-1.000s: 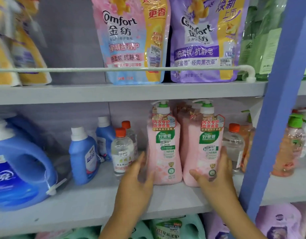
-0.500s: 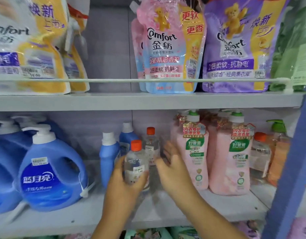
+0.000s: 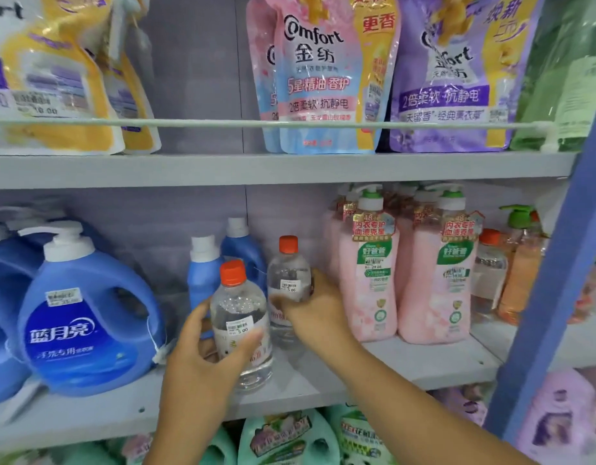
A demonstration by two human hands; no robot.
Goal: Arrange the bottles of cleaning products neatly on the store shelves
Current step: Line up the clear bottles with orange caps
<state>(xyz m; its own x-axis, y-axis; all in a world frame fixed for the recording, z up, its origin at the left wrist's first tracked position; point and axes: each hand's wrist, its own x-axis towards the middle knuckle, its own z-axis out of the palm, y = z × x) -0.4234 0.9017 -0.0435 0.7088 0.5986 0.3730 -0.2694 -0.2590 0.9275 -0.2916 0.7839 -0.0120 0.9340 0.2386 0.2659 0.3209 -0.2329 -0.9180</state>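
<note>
Fingers: left hand (image 3: 202,360) gripping front clear bottle (image 3: 240,325), right hand (image 3: 315,308) gripping rear clear bottle (image 3: 287,280)
Hidden: rear bottle's base, behind front one
Axis: both standing upright, orange caps pointing up

Both arms reach forward and up, left hand (image 3: 202,344) curled with thumb out front and fingers wrapped behind, right hand (image 3: 315,308) further back, thumb and fingers closed in a grip too
</note>
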